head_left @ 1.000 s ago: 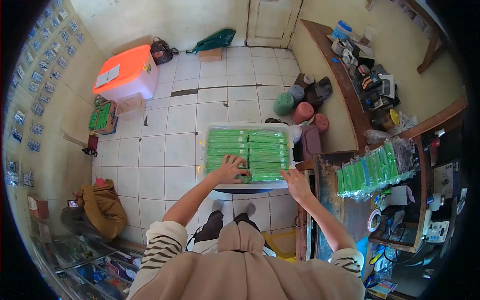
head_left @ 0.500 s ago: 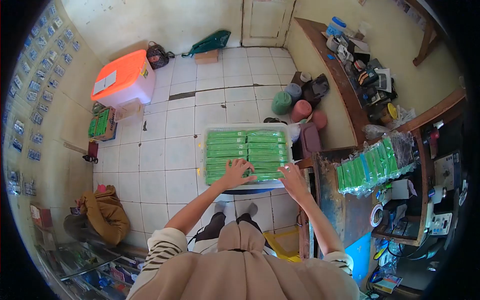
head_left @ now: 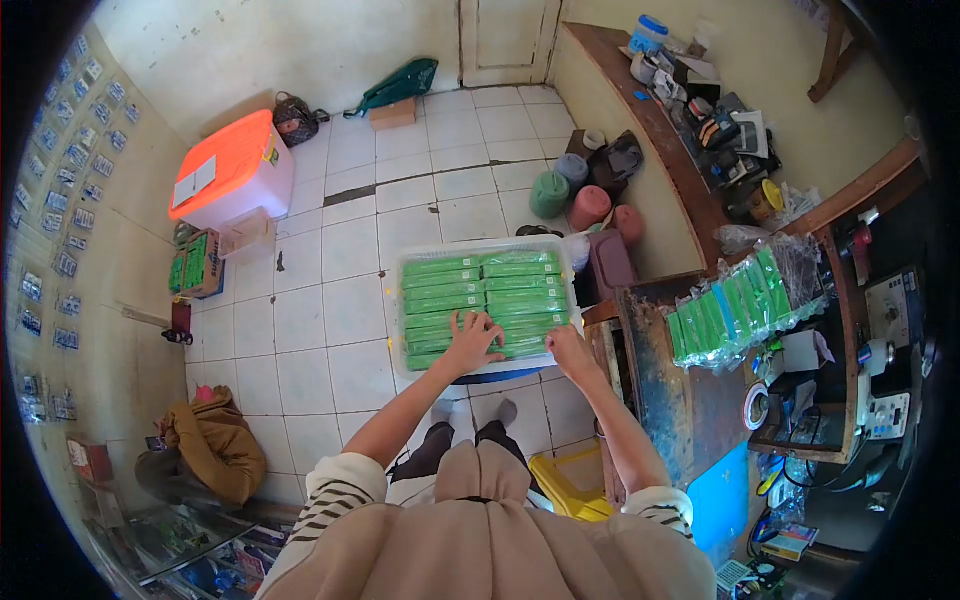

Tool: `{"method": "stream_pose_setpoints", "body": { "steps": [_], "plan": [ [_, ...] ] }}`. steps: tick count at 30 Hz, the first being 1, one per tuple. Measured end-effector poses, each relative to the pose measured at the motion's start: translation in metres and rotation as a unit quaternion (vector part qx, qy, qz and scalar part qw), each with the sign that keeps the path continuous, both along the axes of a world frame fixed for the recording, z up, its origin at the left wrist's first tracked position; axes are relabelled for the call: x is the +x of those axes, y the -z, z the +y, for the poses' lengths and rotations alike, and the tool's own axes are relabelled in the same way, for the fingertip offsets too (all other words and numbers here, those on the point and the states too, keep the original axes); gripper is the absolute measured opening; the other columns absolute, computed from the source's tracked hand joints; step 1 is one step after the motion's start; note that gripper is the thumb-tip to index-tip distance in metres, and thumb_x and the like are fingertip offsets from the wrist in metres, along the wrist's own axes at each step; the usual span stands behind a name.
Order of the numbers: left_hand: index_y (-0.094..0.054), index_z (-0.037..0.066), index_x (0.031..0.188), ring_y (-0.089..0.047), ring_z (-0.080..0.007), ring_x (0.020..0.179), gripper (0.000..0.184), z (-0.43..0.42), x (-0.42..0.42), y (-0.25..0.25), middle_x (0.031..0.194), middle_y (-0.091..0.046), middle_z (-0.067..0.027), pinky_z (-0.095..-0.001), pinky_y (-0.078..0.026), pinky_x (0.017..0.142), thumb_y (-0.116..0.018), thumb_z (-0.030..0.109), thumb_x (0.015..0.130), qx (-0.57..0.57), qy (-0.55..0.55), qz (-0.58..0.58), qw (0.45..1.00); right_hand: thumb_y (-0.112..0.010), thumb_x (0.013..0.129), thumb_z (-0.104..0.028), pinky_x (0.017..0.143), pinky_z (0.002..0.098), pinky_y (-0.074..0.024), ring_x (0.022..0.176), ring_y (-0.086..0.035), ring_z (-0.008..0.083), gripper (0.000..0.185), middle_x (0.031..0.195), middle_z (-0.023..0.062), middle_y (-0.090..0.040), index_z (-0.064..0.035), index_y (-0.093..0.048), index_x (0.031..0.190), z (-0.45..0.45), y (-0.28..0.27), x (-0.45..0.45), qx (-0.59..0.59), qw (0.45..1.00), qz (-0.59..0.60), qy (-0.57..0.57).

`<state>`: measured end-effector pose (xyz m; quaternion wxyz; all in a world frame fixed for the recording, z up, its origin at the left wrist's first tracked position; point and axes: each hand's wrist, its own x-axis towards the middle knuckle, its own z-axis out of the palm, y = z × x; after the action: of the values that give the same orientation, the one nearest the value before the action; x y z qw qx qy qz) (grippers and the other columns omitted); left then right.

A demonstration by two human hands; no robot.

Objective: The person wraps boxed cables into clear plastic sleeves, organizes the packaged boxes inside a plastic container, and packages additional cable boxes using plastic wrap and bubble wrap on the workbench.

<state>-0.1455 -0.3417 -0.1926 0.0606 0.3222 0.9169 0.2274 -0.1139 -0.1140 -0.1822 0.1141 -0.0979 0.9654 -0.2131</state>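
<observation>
A translucent white plastic bin (head_left: pixel 395 320) stands in front of me, filled with two columns of flat green packs (head_left: pixel 524 283) in clear wrapping. My left hand (head_left: pixel 472 343) rests on the packs near the middle of the closest rows, palm down with its fingers apart. At the bin's near right side is my right hand (head_left: pixel 570 350), its fingers curled in by the ends of the right column. Whatever lies inside those fingers is hidden.
A worn wooden desk (head_left: pixel 690 420) on my right carries a plastic-wrapped row of green packs (head_left: pixel 735 310). Several round containers (head_left: pixel 590 207) stand beyond the bin. A yellow stool (head_left: pixel 570 485) is near my feet. An orange-lidded box (head_left: pixel 225 160) sits far left.
My right hand has drawn its fingers together and shifted slightly left. The left hand stays on the packs with its fingers a little moved. The whole view has shifted slightly.
</observation>
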Motion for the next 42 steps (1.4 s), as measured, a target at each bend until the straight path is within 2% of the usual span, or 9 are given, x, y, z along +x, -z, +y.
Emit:
{"method": "stream_pose_setpoints", "body": {
  "steps": [6, 19, 21, 25, 28, 31, 33, 36, 42],
  "plan": [
    [-0.049, 0.018, 0.081, -0.038, -0.0246, 0.099, 0.036, 0.004, -0.009, -0.013, 0.094, -0.042, -0.0038, -0.0494, -0.025, 0.083, -0.074, 0.030, 0.059, 0.059, -0.035, 0.025, 0.997, -0.055, 0.070, -0.003, 0.068, 0.0411, -0.0455, 0.082, -0.055, 0.0301, 0.004, 0.080, 0.0130, -0.058, -0.0050, -0.059, 0.070, -0.006, -0.029, -0.003, -0.067, 0.987, 0.037, 0.143],
    [-0.050, 0.020, 0.081, -0.039, -0.0226, 0.095, 0.039, 0.006, -0.013, 0.006, 0.091, -0.041, -0.0027, -0.0433, -0.027, 0.075, -0.075, 0.034, 0.056, -0.018, -0.038, -0.031, 0.999, -0.054, 0.070, 0.000, 0.072, 0.0403, -0.0479, 0.084, -0.056, 0.0323, 0.007, 0.082, 0.0166, -0.057, -0.0017, -0.059, 0.075, -0.019, 0.009, -0.009, 0.087, 0.989, 0.053, 0.107],
    [-0.051, 0.022, 0.092, -0.038, -0.0240, 0.100, 0.042, -0.002, -0.008, 0.010, 0.099, -0.043, -0.0043, -0.0464, -0.027, 0.080, -0.073, 0.035, 0.059, -0.006, -0.024, -0.012, 1.000, -0.056, 0.071, -0.001, 0.078, 0.0415, -0.0461, 0.090, -0.054, 0.0310, 0.012, 0.090, 0.0146, -0.056, -0.0032, -0.059, 0.082, -0.014, 0.011, -0.008, 0.087, 0.993, -0.007, 0.080],
    [-0.046, 0.020, 0.108, -0.034, -0.0281, 0.109, 0.051, -0.048, 0.002, -0.027, 0.112, -0.040, -0.0085, -0.0519, -0.025, 0.088, -0.071, 0.031, 0.065, 0.081, -0.098, 0.099, 0.987, -0.057, 0.073, -0.005, 0.084, 0.0425, -0.0423, 0.102, -0.047, 0.0318, 0.025, 0.104, 0.0155, -0.051, -0.0033, -0.056, 0.098, -0.023, -0.033, 0.010, 0.023, 0.989, 0.097, 0.106],
    [-0.040, 0.012, 0.117, -0.032, -0.0301, 0.112, 0.059, -0.093, 0.001, -0.028, 0.117, -0.036, -0.0136, -0.0497, -0.024, 0.093, -0.069, 0.027, 0.068, 0.104, -0.260, 0.085, 0.956, -0.056, 0.077, -0.008, 0.093, 0.0424, -0.0351, 0.114, -0.035, 0.0364, 0.055, 0.126, 0.0201, -0.033, -0.0006, -0.030, 0.125, -0.028, -0.038, 0.004, 0.024, 0.961, 0.187, 0.203],
    [-0.035, 0.003, 0.120, -0.035, -0.0337, 0.109, 0.062, -0.111, -0.009, -0.019, 0.115, -0.038, -0.0192, -0.0454, -0.027, 0.093, -0.066, 0.023, 0.070, 0.142, -0.368, 0.088, 0.915, -0.056, 0.077, -0.008, 0.094, 0.0419, -0.0325, 0.113, -0.036, 0.0370, 0.058, 0.121, 0.0245, -0.037, 0.0048, -0.028, 0.126, -0.022, -0.014, -0.017, 0.032, 0.953, 0.196, 0.230],
    [-0.029, -0.002, 0.123, -0.037, -0.0360, 0.109, 0.067, -0.119, -0.013, -0.008, 0.116, -0.037, -0.0233, -0.0420, -0.032, 0.092, -0.064, 0.022, 0.072, 0.162, -0.362, -0.029, 0.918, -0.055, 0.078, -0.009, 0.090, 0.0427, -0.0355, 0.106, -0.041, 0.0374, 0.057, 0.115, 0.0244, -0.041, 0.0069, -0.028, 0.125, -0.022, -0.006, -0.028, 0.035, 0.955, 0.134, 0.261],
    [-0.030, 0.002, 0.122, -0.048, -0.0405, 0.098, 0.055, -0.116, -0.009, 0.008, 0.113, -0.042, -0.0247, -0.0455, -0.041, 0.081, -0.056, 0.021, 0.078, 0.172, -0.355, -0.055, 0.917, -0.058, 0.078, -0.014, 0.080, 0.0428, -0.0408, 0.092, -0.050, 0.0341, 0.048, 0.099, 0.0185, -0.048, 0.0035, -0.037, 0.117, -0.013, 0.011, -0.039, 0.120, 0.948, 0.129, 0.264],
    [-0.035, 0.006, 0.118, -0.055, -0.0426, 0.079, 0.038, -0.100, -0.005, 0.008, 0.093, -0.055, -0.0231, -0.0511, -0.043, 0.067, -0.046, 0.015, 0.083, 0.147, -0.422, -0.063, 0.892, -0.055, 0.079, -0.011, 0.076, 0.0435, -0.0419, 0.092, -0.051, 0.0359, 0.029, 0.098, 0.0201, -0.049, 0.0004, -0.040, 0.101, 0.002, 0.022, -0.052, 0.085, 0.954, 0.087, 0.274]
  ]
}}
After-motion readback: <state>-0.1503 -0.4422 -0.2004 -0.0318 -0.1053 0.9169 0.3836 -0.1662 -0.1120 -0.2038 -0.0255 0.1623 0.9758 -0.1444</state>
